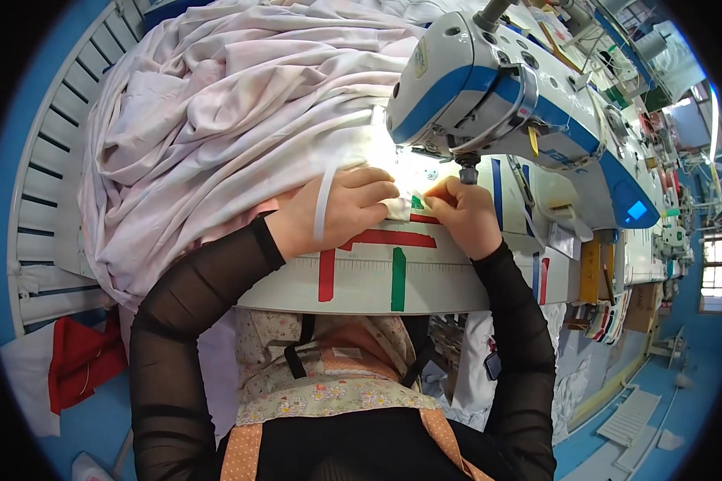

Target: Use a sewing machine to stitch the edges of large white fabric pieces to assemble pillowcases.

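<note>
A sewing machine [529, 104] with a white and blue head stands at the upper right, its lamp glaring over the needle area. Pale pink-and-white fabric [225, 120] runs from a big heap on the left to the needle area. My left hand [341, 207] lies on this fabric just left of the needle, its curled fingers closed on the cloth. A narrow white strip [323, 200] crosses the back of that hand. Close to the needle, my right hand [467, 212] pinches thumb and forefinger together near the fabric's edge; glare and the fingers hide what is between them.
Red tape [393, 238], green tape [398, 279] and a printed ruler scale mark the white table [353, 298]. A slatted white rack [44, 152] borders the heap at left. Red and white cloth [84, 365] hangs below it. More machines line the right side.
</note>
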The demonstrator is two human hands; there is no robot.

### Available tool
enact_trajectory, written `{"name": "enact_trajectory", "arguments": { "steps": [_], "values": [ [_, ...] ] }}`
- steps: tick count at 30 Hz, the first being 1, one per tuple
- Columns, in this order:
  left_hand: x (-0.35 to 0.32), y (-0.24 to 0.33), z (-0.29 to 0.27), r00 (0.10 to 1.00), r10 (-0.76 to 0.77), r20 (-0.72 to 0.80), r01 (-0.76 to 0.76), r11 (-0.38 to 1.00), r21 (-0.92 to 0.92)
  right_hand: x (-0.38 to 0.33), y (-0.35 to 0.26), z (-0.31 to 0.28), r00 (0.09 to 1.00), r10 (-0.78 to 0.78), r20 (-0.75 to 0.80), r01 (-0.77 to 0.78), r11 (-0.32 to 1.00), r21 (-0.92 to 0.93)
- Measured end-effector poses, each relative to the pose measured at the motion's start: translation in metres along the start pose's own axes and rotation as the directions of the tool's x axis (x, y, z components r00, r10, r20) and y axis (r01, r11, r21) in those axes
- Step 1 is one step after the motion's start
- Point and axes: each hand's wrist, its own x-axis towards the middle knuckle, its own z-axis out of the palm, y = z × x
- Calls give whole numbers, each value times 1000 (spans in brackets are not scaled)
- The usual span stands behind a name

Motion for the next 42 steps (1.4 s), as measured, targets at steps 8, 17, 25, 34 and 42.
{"name": "enact_trajectory", "arguments": {
  "steps": [8, 17, 25, 34, 42],
  "values": [
    [2, 4, 3, 992, -127, 9, 127, 990, -55, 10, 21, -29, 990, -19, 140, 25, 999, -40],
    [-5, 5, 8, 980, -188, 57, 191, 980, -53, 0, 22, -25, 917, -335, -215, 192, 845, -500],
    [-2, 6, 7, 984, -171, 52, 174, 983, -63, -23, -6, 23, 924, -374, 74, 357, 780, -514],
    [-1, 12, 2, 981, -195, -14, 195, 981, -7, -35, 7, 11, 954, -293, 59, 276, 788, -550],
    [1, 13, 1, 977, -212, 19, 213, 977, -17, -39, 10, 7, 947, -316, -48, 246, 814, -526]
  ]
}}
